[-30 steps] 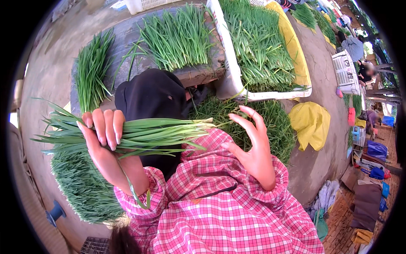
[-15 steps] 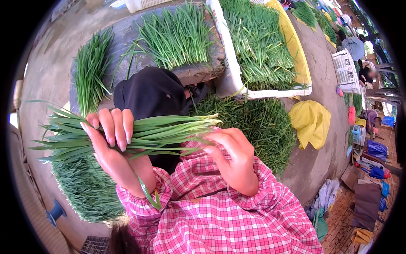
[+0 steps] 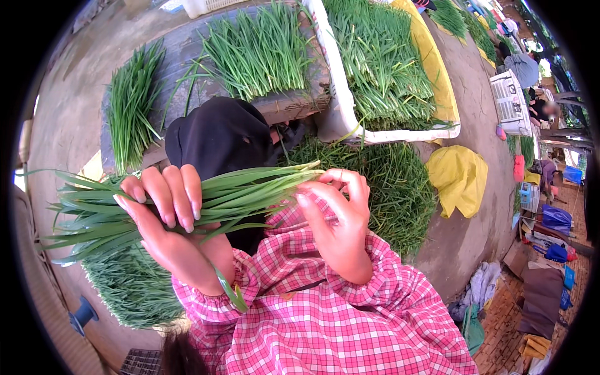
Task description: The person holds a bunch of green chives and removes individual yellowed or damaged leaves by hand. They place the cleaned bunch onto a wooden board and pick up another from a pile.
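Note:
A bunch of green chives (image 3: 250,195) lies across in front of me, leaf tips to the left and pale stem ends to the right. Wrapped round its leafy part is my left hand (image 3: 178,212), fingers curled over the top. At the pale ends, my right hand (image 3: 340,219) pinches with thumb and forefinger at the stems; exactly which stems sit between the fingertips is hard to make out. One loose leaf (image 3: 228,287) hangs down by my left wrist.
Ahead is a low grey board (image 3: 181,69) bearing chive piles (image 3: 256,56) (image 3: 132,106). Right of it stands a white crate (image 3: 406,135) lined with yellow, full of chives. Loose leaves (image 3: 400,194) heap below it, beside a yellow sheet (image 3: 457,181). More chives (image 3: 134,284) lie at left.
My right hand has shifted slightly left and up along the stem ends, its thumb nearer the bunch. The left hand keeps its hold with the fingers slightly lower.

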{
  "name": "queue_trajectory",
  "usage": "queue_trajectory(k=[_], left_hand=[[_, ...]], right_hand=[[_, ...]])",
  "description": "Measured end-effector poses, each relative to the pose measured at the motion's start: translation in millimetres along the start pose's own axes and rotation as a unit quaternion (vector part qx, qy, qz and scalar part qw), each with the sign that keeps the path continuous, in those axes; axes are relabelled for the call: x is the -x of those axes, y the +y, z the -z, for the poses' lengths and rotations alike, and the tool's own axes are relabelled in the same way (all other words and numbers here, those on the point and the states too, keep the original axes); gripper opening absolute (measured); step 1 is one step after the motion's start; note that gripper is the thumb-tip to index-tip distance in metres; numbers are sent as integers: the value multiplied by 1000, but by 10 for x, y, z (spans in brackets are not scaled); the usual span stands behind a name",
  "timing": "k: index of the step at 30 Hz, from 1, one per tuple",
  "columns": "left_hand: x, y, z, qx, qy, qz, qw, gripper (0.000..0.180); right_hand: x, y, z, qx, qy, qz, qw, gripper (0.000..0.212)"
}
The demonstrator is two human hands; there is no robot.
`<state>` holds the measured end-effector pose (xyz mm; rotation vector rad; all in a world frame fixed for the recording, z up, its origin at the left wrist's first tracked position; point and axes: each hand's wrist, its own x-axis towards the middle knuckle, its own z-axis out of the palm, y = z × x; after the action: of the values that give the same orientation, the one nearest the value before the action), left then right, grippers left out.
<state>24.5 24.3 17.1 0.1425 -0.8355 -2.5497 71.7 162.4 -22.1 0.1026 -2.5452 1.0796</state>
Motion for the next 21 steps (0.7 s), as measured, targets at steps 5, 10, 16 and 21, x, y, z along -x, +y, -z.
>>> queue_trajectory(k=[5,10,16,21], left_hand=[[112,-81,-71,12,-49,-7,999,22],[131,-107,-72,-5,-53,-9,999,22],[52,-84,-20,-31,-9,5,999,23],[-106,52,72,-29,8,-25,999,24]], right_hand=[[11,144,-131,-306,-52,-186,932,13],[-59,153,-89,-589,-129,-345,719,14],[5,179,-113,-544,-78,-314,774,14],[35,472,11,-476,41,-318,819,9]])
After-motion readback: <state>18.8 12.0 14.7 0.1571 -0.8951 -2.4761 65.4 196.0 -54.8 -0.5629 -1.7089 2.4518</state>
